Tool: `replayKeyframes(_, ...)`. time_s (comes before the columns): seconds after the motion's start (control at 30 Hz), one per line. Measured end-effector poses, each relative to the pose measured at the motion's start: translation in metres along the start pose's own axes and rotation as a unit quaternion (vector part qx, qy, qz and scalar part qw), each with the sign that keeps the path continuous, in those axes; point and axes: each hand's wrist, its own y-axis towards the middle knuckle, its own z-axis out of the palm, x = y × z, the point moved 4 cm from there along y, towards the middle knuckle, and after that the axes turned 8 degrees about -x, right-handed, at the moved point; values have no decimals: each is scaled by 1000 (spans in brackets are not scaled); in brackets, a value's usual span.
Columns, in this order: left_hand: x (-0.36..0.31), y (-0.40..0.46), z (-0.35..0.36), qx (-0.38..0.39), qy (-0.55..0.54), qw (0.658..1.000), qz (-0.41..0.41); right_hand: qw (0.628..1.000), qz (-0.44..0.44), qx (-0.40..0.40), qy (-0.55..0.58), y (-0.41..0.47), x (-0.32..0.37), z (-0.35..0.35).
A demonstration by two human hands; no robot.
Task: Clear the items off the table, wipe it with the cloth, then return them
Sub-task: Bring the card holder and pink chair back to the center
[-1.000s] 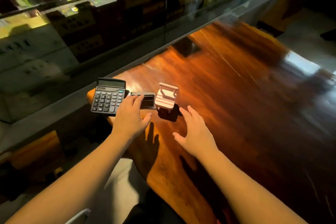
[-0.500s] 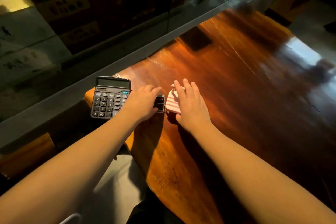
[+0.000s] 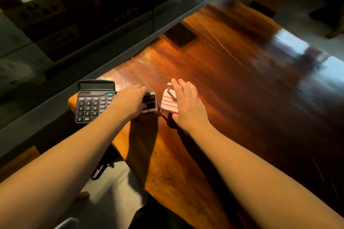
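Note:
A black calculator (image 3: 93, 101) lies at the near left corner of the glossy wooden table (image 3: 232, 89). Right of it sits a small clear-edged block with dark stripes (image 3: 149, 103); my left hand (image 3: 130, 101) lies over its left side, fingers curled on it. A small pink toy chair (image 3: 167, 104) stands just right of the block. My right hand (image 3: 188, 102) wraps its right side, fingers over the back rail, thumb at the front. No cloth is in view.
A grey ledge with a glass wall (image 3: 111, 29) runs along the table's left side. A dark square patch (image 3: 179, 35) shows on the far tabletop. My lap and the floor (image 3: 111, 191) lie below the table's near edge.
Both hands moved forward: the left closed onto the striped block, the right closed around the pink chair. The camera tilted slightly; the calculator stayed put.

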Motion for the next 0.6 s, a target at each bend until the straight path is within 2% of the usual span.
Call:
replayKeyframes(0.3, -120, 4, -7, 22, -2, 998, 64, 996, 67, -56, -20, -69, -89, -55)
replayKeyframes(0.6, -292, -3, 22, 56, 11, 975, 215, 972, 210, -77, -64, -182, -222, -108)
